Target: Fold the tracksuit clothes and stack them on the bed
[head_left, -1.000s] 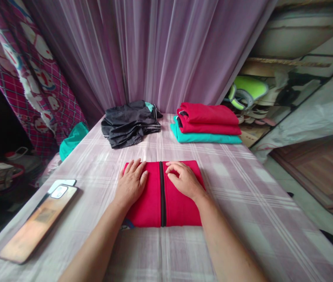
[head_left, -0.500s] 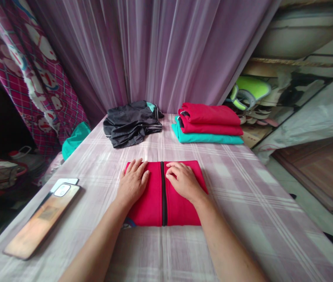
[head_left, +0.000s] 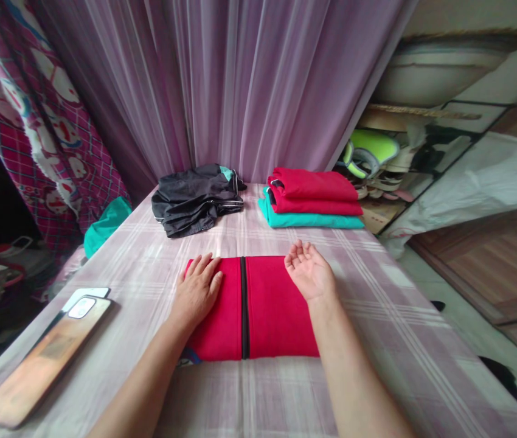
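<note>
A red jacket (head_left: 267, 310), folded into a rectangle, lies flat in front of me with its black zipper (head_left: 244, 307) running down the middle. My left hand (head_left: 199, 289) rests flat on its left part, fingers spread and pointing away from me. Over the jacket's right edge is my right hand (head_left: 311, 272), turned palm up with the fingers slightly curled and nothing in it. A blue-and-white patch of print shows at the near left corner of the jacket.
Behind the jacket lie a dark pile of clothing (head_left: 197, 201) and a stack of folded red garments (head_left: 315, 191) over a teal one (head_left: 313, 219). Two phones (head_left: 48, 359) overlap at the left on the checked tablecloth (head_left: 404, 365). Purple curtains (head_left: 222, 91) hang behind the table.
My right hand has moved right from beside the zipper to the jacket's right edge and turned palm up. The left hand stays on the jacket. The view has shifted slightly.
</note>
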Demonstrator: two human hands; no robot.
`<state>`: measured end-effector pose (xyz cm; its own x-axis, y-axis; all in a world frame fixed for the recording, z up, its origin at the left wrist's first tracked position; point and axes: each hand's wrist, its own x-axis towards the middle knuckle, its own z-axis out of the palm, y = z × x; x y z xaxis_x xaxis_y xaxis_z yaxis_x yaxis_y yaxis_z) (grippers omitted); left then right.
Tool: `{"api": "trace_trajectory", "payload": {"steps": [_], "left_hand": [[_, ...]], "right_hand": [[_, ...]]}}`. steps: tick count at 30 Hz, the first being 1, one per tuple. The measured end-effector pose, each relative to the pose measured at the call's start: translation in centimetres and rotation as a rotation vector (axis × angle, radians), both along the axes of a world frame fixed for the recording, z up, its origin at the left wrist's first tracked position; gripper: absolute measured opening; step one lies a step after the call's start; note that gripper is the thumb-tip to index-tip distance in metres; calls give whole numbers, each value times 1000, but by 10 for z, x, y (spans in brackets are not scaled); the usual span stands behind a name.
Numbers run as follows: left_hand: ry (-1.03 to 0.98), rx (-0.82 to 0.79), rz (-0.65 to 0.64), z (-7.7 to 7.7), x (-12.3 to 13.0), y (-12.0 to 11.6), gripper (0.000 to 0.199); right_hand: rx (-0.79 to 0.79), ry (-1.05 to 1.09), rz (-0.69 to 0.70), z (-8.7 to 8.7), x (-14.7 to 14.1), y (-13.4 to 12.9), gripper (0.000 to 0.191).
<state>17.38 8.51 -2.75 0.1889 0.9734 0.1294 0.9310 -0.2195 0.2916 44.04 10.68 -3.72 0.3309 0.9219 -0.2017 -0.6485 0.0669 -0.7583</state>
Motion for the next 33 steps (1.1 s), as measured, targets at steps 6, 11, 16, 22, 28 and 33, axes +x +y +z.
{"api": "trace_trajectory", "payload": {"steps": [6,11,16,22,28,33], "left_hand": [[1,37,-2,-4,-2,2,46],[-3,62,-6,-8,-5,4,45],[5,76,-15,-10,-7,6,45],[9,65,-13,-9,-7,6,46],[-5,78,-5,-9,-5,4,46],[-19,47,-4,-7,-4,3,46]], "right_hand": [[105,-91,-58,-11,10,1,37],[152,-258,-61,-10,8,0,53],[142,-243,-91,-3,1,-3,61],[111,-134,-74,-1,-1,-3,52],[177,-355,-73,8,-5,-3,47],[221,-1337,-4,10,-20,-16,55]]}}
